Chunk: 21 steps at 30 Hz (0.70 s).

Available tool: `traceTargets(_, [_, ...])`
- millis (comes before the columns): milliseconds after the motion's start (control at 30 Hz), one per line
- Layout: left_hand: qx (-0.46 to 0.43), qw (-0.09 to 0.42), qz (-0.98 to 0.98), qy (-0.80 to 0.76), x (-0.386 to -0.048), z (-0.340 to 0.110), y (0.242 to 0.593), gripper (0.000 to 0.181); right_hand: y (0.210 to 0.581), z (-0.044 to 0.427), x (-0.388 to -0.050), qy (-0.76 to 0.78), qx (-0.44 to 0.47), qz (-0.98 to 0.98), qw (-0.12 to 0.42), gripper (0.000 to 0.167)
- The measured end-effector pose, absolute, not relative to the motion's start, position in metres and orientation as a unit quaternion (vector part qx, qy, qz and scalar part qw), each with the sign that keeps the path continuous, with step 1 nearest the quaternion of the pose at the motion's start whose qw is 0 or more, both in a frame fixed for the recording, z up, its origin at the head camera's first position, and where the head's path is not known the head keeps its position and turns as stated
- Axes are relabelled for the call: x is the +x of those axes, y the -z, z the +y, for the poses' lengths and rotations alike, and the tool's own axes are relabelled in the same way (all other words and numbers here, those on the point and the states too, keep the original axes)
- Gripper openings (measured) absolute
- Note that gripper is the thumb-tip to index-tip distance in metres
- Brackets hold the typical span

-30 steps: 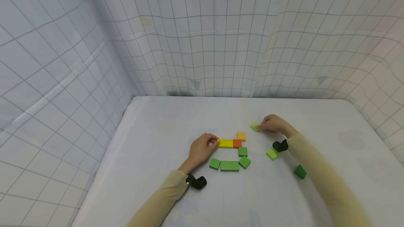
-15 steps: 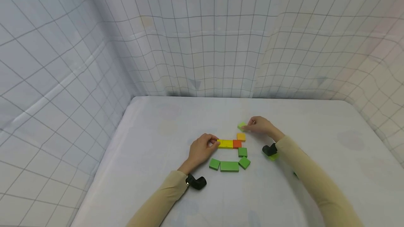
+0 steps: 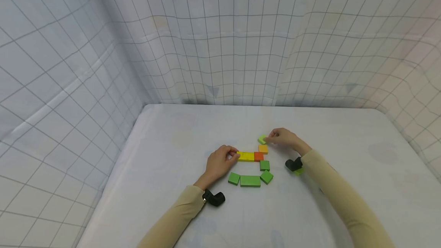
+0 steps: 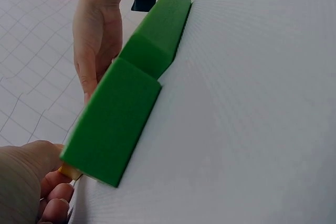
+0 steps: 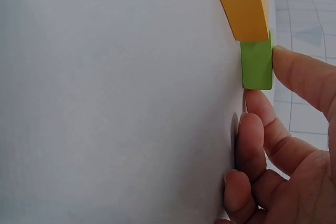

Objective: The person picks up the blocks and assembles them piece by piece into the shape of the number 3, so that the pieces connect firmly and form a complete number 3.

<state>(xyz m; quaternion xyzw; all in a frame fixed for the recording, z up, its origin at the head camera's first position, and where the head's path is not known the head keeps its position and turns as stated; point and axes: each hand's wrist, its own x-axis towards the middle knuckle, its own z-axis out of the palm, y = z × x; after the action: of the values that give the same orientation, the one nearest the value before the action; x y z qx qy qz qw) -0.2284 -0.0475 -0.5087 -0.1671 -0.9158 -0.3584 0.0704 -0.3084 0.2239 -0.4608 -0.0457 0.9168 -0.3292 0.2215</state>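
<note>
My left hand pinches the left end of the yellow blocks. In the left wrist view its thumb and fingers meet at a yellow edge, mostly hidden behind a green block. An orange-red block touches the yellow row's right end, and an orange block lies just behind it. Beyond that, my right hand holds a light green block between thumb and index finger. The right wrist view shows this light green block close to the orange one, flat on the table.
In front of the yellow row, green blocks form a curve on the white table. Another light green block is partly hidden under the right wrist camera. A gridded curtain hangs behind and at the sides.
My right hand has carried the light green block leftward to just behind the orange block, slowing in the last half second. The left hand has stayed in place.
</note>
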Motion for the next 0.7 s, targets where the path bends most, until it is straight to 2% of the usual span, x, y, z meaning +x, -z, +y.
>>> traceTargets(467, [-0.166, 0.066, -0.917, 0.357, -0.227, -0.048, 0.509, 0.02, 0.464, 0.225, -0.306, 0.317, -0.059, 0.921, 0.217, 0.038])
traceTargets(700, [-0.168, 0.069, -0.915, 0.36, -0.228, -0.046, 0.51, 0.02, 0.457, 0.237, -0.308, 0.322, -0.094, 0.908, 0.25, 0.042])
